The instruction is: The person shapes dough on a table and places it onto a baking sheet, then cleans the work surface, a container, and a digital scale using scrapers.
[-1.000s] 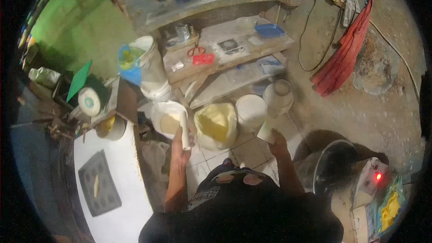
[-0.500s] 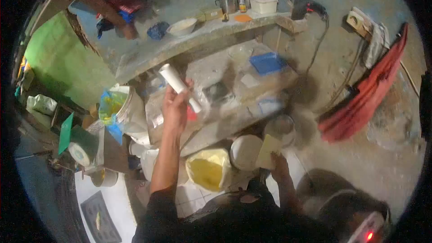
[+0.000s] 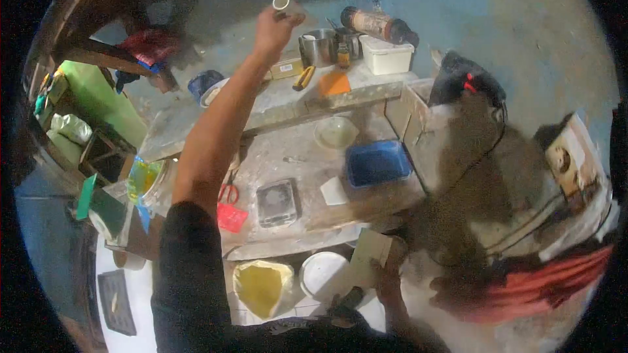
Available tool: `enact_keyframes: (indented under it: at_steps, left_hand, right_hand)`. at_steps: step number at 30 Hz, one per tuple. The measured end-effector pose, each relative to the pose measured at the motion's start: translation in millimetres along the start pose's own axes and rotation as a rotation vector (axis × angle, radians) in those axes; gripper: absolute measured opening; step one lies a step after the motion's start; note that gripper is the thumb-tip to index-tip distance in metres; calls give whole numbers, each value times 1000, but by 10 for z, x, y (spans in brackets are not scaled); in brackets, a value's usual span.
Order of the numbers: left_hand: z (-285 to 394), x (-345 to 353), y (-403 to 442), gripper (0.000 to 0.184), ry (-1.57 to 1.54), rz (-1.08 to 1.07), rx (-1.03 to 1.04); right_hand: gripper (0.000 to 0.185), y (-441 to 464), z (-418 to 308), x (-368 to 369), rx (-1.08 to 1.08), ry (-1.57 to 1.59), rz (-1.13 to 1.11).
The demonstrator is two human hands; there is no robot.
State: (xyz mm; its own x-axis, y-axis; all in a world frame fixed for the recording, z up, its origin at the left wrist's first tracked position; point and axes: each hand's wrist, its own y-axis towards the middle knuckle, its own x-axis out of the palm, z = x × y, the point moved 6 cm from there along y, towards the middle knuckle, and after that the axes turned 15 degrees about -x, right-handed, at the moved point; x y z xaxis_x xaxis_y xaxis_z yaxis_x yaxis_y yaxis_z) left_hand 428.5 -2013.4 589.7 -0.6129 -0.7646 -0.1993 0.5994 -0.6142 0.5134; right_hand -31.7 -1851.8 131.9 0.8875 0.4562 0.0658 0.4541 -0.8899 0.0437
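My left hand (image 3: 275, 29) is raised above the ledge at the back, with its fingers wrapped round a white hollow tube (image 3: 280, 4). The tube's round open end faces me; much of its length is hidden. Low and to the right, my right hand (image 3: 387, 276) grips a flat, pale yellowish card-like piece (image 3: 371, 256), whose exact kind I cannot make out. It is held above the lower area beside a white round lid or bucket top (image 3: 324, 274). A steel mug (image 3: 316, 49) stands on the ledge, right of my left hand.
The work slab (image 3: 307, 222) carries a blue tray (image 3: 378, 164), a clear square container (image 3: 276, 203), a pale bowl (image 3: 336, 132), red-handled scissors (image 3: 228, 193) and a red card (image 3: 232, 218). A white tub (image 3: 386, 55) and yellow cutter (image 3: 303, 78) lie on the ledge. A yellow-filled bag (image 3: 261, 287) sits below.
My left hand has lifted the white tube up and away, over the back ledge. My right hand still holds the pale piece, slightly lower in view. The camera view has shifted.
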Motion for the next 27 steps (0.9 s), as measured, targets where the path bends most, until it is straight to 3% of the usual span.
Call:
enact_keyframes:
  at_steps: [2,4,6,8,10,12,13,15,17,19,20,21,22,23,24,25,26,27]
  left_hand:
    - [-280,183,521,32,24,90,-37]
    - [-449,370,751,28,88,112,-17]
    - [-663,555,889,24,149,135,-15]
    - [-993,718,994,26,321,151,-237]
    - [-1118,805,983,30,544,212,-65]
    - [-1120,841,854,41,547,194,-38]
    - [-1038,809,757,47,458,175,-51]
    - [-740,614,385,60,208,148,-90]
    - [-498,319,-233,73,34,139,-98]
    - [-597,-62,-1092,65,-49,149,56]
    - [-699,-246,-1597,46,-79,157,56]
    - [-963,-420,-2175,38,-54,219,-147]
    - [-1245,-535,-2780,40,-217,208,-200]
    - [-1476,-676,-3438,39,47,168,-445]
    - [-1599,-736,-4070,40,11,175,-725]
    - [-1835,-776,-4708,41,-53,61,-843]
    - [-1762,-814,-5185,54,65,-72,-1022]
    - [-1748,-862,-5586,54,-71,-112,-971]
  right_hand:
    - [61,151,-413,-66,-34,-61,-27]
    - [57,158,-35,-265,105,65,25]
    - [49,154,28,-455,184,-100,18]
    - [44,151,-141,-483,128,277,157]
    - [50,139,-43,-665,125,190,154]
    - [54,195,-131,-820,306,-529,-59]
    - [56,197,6,-893,242,-421,36]
    - [59,228,263,-1029,14,-587,12]
    - [60,217,467,-1043,-44,-471,-8]
    - [59,416,457,-721,103,-94,81]
    - [54,525,319,-549,152,28,142]
    - [50,644,144,-349,200,149,195]
    - [45,774,-15,-110,247,274,243]
    - [42,823,-121,113,303,395,290]
    - [39,793,-142,297,364,505,338]
    - [39,801,113,454,378,504,297]
    - [37,861,482,702,289,519,39]
    - [37,766,506,1015,304,605,-119]
